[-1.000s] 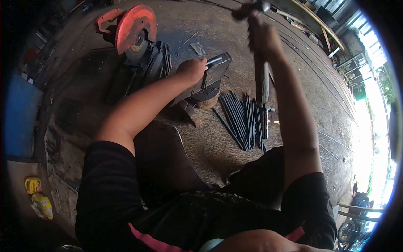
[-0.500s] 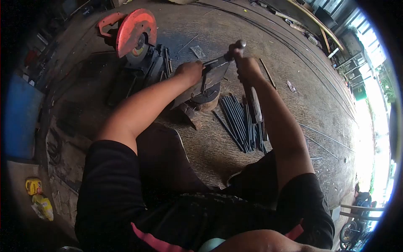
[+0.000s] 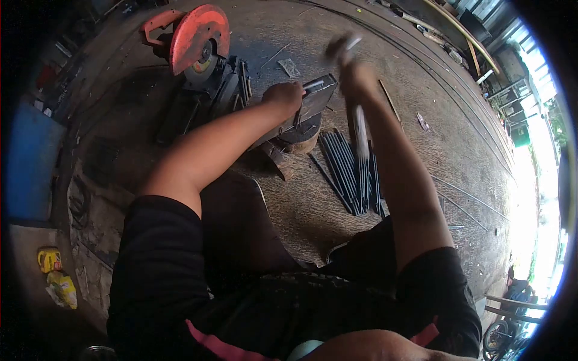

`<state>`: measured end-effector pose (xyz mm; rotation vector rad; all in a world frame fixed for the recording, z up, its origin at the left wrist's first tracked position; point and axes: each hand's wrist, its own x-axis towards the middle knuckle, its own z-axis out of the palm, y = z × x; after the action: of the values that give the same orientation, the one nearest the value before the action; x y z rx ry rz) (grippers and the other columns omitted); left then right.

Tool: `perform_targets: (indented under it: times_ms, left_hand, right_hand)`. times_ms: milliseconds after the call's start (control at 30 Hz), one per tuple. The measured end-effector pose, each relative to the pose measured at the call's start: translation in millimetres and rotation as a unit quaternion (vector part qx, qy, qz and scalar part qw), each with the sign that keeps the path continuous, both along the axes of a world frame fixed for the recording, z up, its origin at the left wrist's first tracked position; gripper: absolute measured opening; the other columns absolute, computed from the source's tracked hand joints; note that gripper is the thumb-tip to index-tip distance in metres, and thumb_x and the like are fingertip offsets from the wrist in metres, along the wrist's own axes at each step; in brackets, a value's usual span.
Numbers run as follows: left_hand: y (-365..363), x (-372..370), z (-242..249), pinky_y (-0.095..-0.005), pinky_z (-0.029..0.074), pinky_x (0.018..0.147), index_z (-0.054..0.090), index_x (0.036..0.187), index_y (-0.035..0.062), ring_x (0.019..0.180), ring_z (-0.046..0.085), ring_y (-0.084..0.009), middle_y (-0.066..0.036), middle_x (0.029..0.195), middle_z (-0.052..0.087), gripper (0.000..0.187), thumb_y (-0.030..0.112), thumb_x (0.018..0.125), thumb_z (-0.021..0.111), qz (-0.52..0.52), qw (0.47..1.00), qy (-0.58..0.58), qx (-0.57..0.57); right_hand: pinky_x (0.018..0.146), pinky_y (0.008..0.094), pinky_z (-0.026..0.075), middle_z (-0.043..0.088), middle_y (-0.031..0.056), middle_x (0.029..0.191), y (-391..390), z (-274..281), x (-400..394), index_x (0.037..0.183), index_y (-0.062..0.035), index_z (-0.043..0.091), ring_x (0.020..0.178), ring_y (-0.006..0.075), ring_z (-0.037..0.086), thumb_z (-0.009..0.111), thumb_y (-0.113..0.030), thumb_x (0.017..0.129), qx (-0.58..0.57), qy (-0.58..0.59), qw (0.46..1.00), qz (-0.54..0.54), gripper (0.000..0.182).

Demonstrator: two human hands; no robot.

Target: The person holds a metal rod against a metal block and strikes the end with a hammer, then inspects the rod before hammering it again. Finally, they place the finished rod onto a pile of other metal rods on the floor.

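Observation:
My left hand (image 3: 284,98) is closed around a short metal rod (image 3: 313,85), which lies along the top edge of a dark metal plate (image 3: 315,103). A round wooden block (image 3: 304,143) is beneath that plate. My right hand (image 3: 358,78), blurred by motion, grips a hammer (image 3: 362,133) near its head. The hammer head is raised above and to the right of the plate's end, apart from the rod, and its handle points down toward me. Below the block, a bundle of thin dark rods (image 3: 343,171) lies on the ground.
A red cut-off saw (image 3: 195,41) stands at the upper left. Farther left is a blue panel (image 3: 36,162), with yellow containers (image 3: 49,261) below it. Long thin rods (image 3: 466,189) lie at right. A clear plastic scrap (image 3: 289,68) is beyond the plate.
The hammer has risen away from the plate's end, where its head was before. My left hand has shifted slightly right and up in view, along with the whole scene.

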<state>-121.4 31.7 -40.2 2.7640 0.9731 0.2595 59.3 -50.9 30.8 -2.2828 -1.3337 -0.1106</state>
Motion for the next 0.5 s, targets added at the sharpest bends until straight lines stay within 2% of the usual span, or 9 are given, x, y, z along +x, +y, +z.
perform_targets:
  times_ms: [67, 100, 167, 200, 267, 333, 400, 467, 500]
  left_hand:
    - [12, 2, -16, -0.0494, 0.052, 0.073, 0.058, 0.103, 0.0022, 0.088, 0.066, -0.0373, -0.021, 0.092, 0.067, 0.027, 0.025, 0.092, 0.049, -0.032, 0.998, 0.042, 0.025]
    - [18, -2, -8, -0.0494, 0.052, 0.073, 0.058, 0.103, 0.0022, 0.088, 0.066, -0.0373, -0.021, 0.092, 0.067, 0.027, 0.025, 0.092, 0.049, -0.024, 0.999, 0.038, 0.029]
    - [12, -6, 5, -0.0482, 0.053, 0.073, 0.059, 0.105, 0.0017, 0.087, 0.067, -0.0368, -0.021, 0.092, 0.067, 0.028, 0.025, 0.092, 0.050, 0.020, 0.998, 0.052, 0.002]
    - [10, -4, 8, -0.0477, 0.053, 0.073, 0.060, 0.106, 0.0015, 0.087, 0.067, -0.0366, -0.020, 0.092, 0.068, 0.029, 0.024, 0.092, 0.050, 0.036, 0.998, 0.060, -0.008]
    - [21, -8, -16, -0.0481, 0.053, 0.071, 0.060, 0.104, 0.0016, 0.084, 0.067, -0.0369, -0.020, 0.088, 0.068, 0.029, 0.026, 0.093, 0.049, 0.023, 0.999, 0.042, 0.025]
    - [26, -10, -24, -0.0485, 0.053, 0.069, 0.060, 0.101, 0.0016, 0.081, 0.067, -0.0372, -0.020, 0.084, 0.067, 0.030, 0.028, 0.095, 0.047, 0.017, 0.998, 0.025, 0.053]
    - [26, -12, -13, -0.0498, 0.052, 0.065, 0.058, 0.094, 0.0016, 0.074, 0.066, -0.0380, -0.020, 0.077, 0.066, 0.033, 0.031, 0.097, 0.044, 0.034, 0.998, -0.019, 0.056]
    - [24, -12, -6, -0.0509, 0.051, 0.064, 0.057, 0.091, 0.0016, 0.071, 0.065, -0.0388, -0.020, 0.075, 0.065, 0.034, 0.032, 0.098, 0.042, 0.026, 0.997, -0.047, 0.055]
    - [15, -13, 5, -0.0511, 0.051, 0.064, 0.057, 0.091, 0.0010, 0.071, 0.065, -0.0391, -0.021, 0.075, 0.064, 0.035, 0.032, 0.098, 0.042, 0.004, 0.998, -0.039, 0.045]
  right_hand:
    - [0.070, 0.0411, 0.052, 0.064, 0.0289, 0.079, 5, -58, 6, 0.088, 0.0091, 0.066, 0.074, 0.0328, 0.068, 0.038, -0.063, 0.091, -0.033, 0.215, 0.974, -0.062, 0.077]
    - [0.070, 0.0411, 0.052, 0.064, 0.0289, 0.079, 4, -46, -2, 0.088, 0.0091, 0.066, 0.074, 0.0328, 0.068, 0.038, -0.063, 0.091, -0.030, 0.212, 0.975, -0.054, 0.077]
    - [0.067, 0.0392, 0.052, 0.066, 0.0229, 0.076, -21, -12, -19, 0.085, 0.0087, 0.067, 0.073, 0.0309, 0.068, 0.039, -0.066, 0.090, -0.066, 0.341, 0.935, -0.062, 0.080]
    - [0.067, 0.0392, 0.052, 0.066, 0.0229, 0.076, -23, -2, -16, 0.085, 0.0087, 0.067, 0.073, 0.0309, 0.068, 0.039, -0.066, 0.090, -0.067, 0.343, 0.935, -0.066, 0.080]
    - [0.054, 0.0315, 0.049, 0.059, 0.0085, 0.063, -16, 23, -5, 0.082, -0.0002, 0.062, 0.055, 0.0171, 0.059, 0.045, -0.066, 0.088, -0.025, 0.296, 0.954, -0.038, 0.068]
    - [0.053, 0.0313, 0.048, 0.060, 0.0059, 0.063, -29, 82, -16, 0.082, 0.0000, 0.062, 0.055, 0.0162, 0.059, 0.042, -0.065, 0.091, 0.098, 0.243, 0.965, 0.012, 0.069]
    - [0.055, 0.0315, 0.049, 0.060, 0.0051, 0.064, -27, 111, 0, 0.083, -0.0006, 0.063, 0.056, 0.0155, 0.060, 0.040, -0.062, 0.093, 0.219, 0.076, 0.970, 0.076, 0.067]
    - [0.039, 0.0310, 0.039, 0.044, -0.0003, 0.053, -40, 159, -35, 0.069, -0.0125, 0.051, 0.039, 0.0140, 0.043, 0.043, -0.053, 0.095, 0.360, 0.405, 0.836, 0.083, 0.049]
    - [0.039, 0.0309, 0.039, 0.043, -0.0002, 0.053, -49, 166, -29, 0.071, -0.0121, 0.051, 0.039, 0.0144, 0.043, 0.042, -0.054, 0.095, 0.362, 0.442, 0.803, 0.171, 0.049]
